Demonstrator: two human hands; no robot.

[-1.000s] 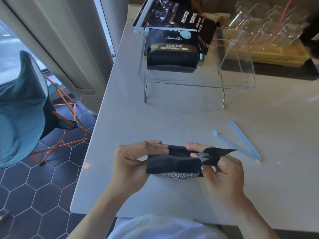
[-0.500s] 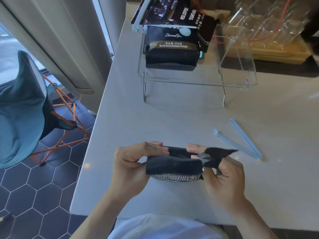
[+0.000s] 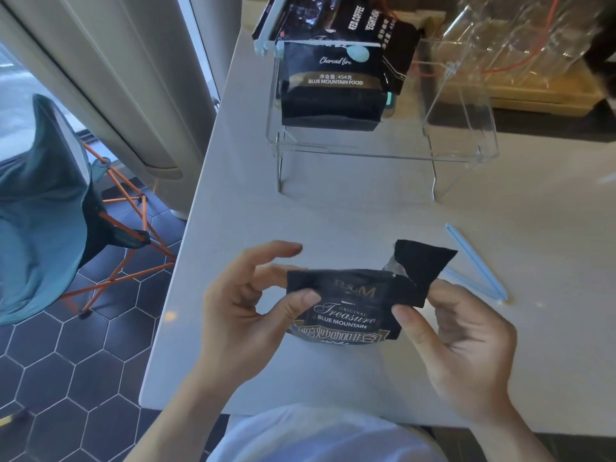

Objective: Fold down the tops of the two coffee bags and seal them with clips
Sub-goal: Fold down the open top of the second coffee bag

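I hold a small black coffee bag with gold "Treasure Blue Mountain" print above the near edge of the table. My left hand pinches its left side with the thumb on the front. My right hand grips its right side, where a black flap of the top sticks up. A light blue sealing clip lies open in a V on the table just right of the bag. A second black coffee bag, with a light blue clip across its top, stands on a clear stand at the back.
The clear acrylic stand sits mid-table with another dark coffee pack behind the clipped bag. Clear containers on a wooden tray stand at the back right. A teal folding chair is on the tiled floor to the left.
The bag's top has unrolled: its printed front now faces me and the flap stands up at the right. My left fingers have lifted off the top edge.
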